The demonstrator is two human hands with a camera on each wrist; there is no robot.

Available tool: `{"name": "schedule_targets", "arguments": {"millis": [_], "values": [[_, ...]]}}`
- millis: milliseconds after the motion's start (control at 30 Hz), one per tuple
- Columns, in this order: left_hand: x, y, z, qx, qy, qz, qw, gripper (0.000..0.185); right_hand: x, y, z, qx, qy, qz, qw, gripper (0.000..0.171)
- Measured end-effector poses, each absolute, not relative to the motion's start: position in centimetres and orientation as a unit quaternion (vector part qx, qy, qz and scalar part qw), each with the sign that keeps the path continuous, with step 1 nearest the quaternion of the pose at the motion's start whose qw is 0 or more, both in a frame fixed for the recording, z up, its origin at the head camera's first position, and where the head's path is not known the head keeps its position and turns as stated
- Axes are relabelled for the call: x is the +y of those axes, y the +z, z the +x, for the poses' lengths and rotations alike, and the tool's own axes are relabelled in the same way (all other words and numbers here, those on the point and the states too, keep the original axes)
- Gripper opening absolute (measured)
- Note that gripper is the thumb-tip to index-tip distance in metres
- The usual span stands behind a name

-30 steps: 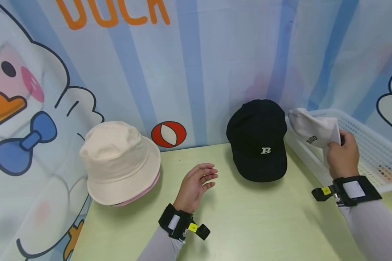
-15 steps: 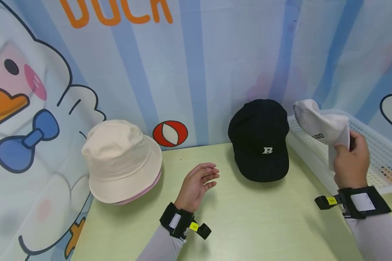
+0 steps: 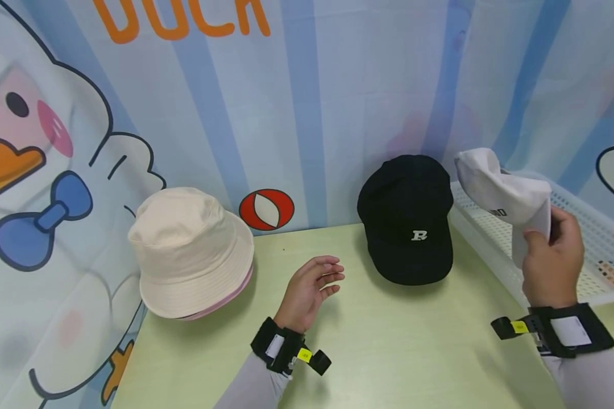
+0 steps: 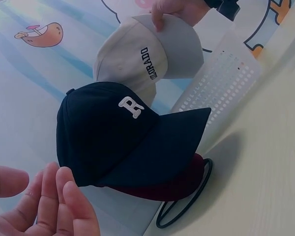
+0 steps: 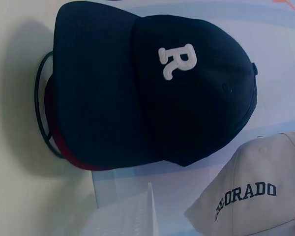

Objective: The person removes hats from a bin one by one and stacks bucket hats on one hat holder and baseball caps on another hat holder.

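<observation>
My right hand [image 3: 552,261] pinches the brim of a white baseball cap [image 3: 506,187], holding it in the air over the near-left part of a white plastic basket [image 3: 491,255]. Dark COLORADO lettering shows on the cap [image 5: 255,196] in the right wrist view. Beside it, a black baseball cap [image 3: 406,221] with a white R sits over a dark red cap [image 4: 162,189] on a wire stand [image 4: 209,179]. My left hand [image 3: 309,295] hovers above the table, fingers loosely bent, holding nothing.
At the left, a cream bucket hat [image 3: 189,250] sits over something with a pink brim [image 3: 230,298]. A cartoon backdrop [image 3: 337,85] rises behind the pale yellow-green table [image 3: 389,352].
My right hand has moved up and slightly right with the white cap, which is now raised higher. The left hand stays almost still; the whole head view has shifted slightly.
</observation>
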State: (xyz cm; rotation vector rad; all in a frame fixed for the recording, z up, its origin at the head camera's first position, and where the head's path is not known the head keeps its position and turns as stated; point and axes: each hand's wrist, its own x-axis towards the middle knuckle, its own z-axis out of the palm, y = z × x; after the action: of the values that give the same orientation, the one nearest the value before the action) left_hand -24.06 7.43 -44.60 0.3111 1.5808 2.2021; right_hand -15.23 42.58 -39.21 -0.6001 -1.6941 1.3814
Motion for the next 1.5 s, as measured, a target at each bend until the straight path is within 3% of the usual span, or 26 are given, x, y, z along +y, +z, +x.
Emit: {"name": "schedule_targets", "arguments": {"millis": [833,1500], "values": [[7.6,-44.7,-24.1,0.556,0.795,0.113,0.213,0.027,37.9,-37.0,-13.2,-0.559,0.654,-0.12,0.495,0.043],[7.5,-44.9,-24.1,0.56,0.792,0.119,0.215,0.028,35.4,-36.3,-11.5,-0.459,0.739,-0.051,0.491,0.037]]}}
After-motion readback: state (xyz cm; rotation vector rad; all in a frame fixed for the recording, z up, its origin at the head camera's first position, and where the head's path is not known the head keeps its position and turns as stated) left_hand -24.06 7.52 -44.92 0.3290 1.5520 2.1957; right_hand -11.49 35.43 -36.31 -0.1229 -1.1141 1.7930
